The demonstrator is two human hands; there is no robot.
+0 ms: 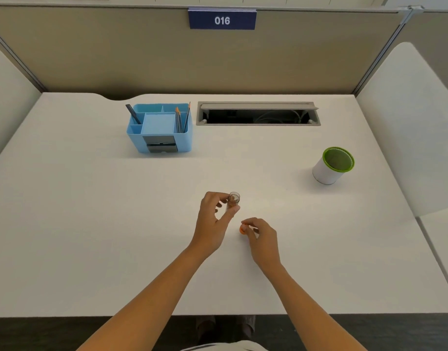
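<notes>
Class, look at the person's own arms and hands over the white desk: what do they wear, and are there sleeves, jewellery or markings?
The left forearm and the right forearm are bare, with no sleeve down to the picture's lower edge. The left hand and the right hand wear no gloves; no ring, watch, bracelet or marking shows.

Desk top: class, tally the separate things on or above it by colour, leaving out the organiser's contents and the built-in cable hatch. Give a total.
Blue: 1, blue plastic desk organiser
White: 1, white round cup with a green rim
Clear: 1, small clear tube in the left hand
Orange: 1, small orange cap in the right hand
Total: 4
</notes>
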